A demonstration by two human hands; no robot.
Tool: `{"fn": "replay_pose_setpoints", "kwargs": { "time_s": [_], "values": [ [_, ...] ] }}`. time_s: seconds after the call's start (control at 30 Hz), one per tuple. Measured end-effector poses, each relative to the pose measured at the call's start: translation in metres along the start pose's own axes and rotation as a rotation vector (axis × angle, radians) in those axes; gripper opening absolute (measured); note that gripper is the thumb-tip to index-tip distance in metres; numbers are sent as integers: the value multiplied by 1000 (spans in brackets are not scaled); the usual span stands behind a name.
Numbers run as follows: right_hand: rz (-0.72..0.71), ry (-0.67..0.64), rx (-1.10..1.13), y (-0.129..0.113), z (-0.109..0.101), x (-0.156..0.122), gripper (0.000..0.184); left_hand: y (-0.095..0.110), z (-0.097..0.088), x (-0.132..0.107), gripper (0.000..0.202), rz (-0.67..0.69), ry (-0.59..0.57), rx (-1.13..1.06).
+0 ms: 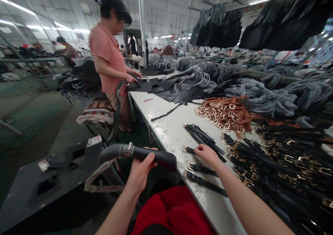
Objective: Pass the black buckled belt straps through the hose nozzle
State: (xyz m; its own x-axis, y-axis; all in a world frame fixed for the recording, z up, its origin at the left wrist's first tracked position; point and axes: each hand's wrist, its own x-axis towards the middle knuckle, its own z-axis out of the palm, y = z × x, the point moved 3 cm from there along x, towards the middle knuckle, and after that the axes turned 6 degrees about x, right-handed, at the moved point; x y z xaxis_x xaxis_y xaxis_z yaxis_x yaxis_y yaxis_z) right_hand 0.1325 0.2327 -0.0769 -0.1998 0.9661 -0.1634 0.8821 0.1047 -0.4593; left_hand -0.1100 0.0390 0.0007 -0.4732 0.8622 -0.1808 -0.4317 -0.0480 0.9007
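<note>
My left hand point(142, 169) is wrapped round a black hose nozzle point(163, 158), whose ribbed grey hose point(111, 152) bends away to the left. The nozzle's flat mouth points at the table edge. On the pale table point(166, 131), my right hand point(207, 154) pinches a short black buckle strap point(188, 149) just behind its gold buckle. Two more black buckle straps, a middle one point(200, 168) and a nearer one point(205, 183), lie side by side closer to me. Beyond my right fingers rests a small bundle of black straps point(201, 134).
Brown straps with gold rings point(225, 113) and a large heap of black buckle straps point(281, 165) cover the table's right side. Black leather pieces point(169, 89) lie farther back, near a co-worker point(108, 58). A black machine box point(59, 186) stands at left.
</note>
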Motion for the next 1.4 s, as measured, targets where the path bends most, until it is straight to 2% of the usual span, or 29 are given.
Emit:
{"fn": "replay_pose_setpoints", "kwargs": {
  "time_s": [0.13, 0.23, 0.37, 0.57, 0.77, 0.93, 1.2, 1.4],
  "values": [
    [-17, 1, -47, -1, 0, 1, 17, 0, -1, -2, 40, -14, 14, -8],
    [-82, 13, -99, -1, -2, -3, 17, -1, -5, -2, 43, -23, 18, -10],
    [-263, 27, -215, -8, -7, -12, 23, -1, -11, -1, 42, -13, 35, -12],
    [-542, -25, -438, -31, -12, -24, 21, 2, -9, -5, 41, -6, 46, -27],
    [-684, -116, -531, -48, -10, -21, 18, 4, -9, -7, 39, -3, 44, -43],
    [-639, -107, -512, -41, -10, -15, 16, 3, -13, -7, 37, 8, 23, -35],
    [-346, 93, -313, -10, -5, -11, 25, 6, -20, -11, 36, 10, 41, -35],
    [-337, 33, -158, -4, -6, -12, 22, 3, -19, -12, 39, -4, 36, -40]
  ]
}}
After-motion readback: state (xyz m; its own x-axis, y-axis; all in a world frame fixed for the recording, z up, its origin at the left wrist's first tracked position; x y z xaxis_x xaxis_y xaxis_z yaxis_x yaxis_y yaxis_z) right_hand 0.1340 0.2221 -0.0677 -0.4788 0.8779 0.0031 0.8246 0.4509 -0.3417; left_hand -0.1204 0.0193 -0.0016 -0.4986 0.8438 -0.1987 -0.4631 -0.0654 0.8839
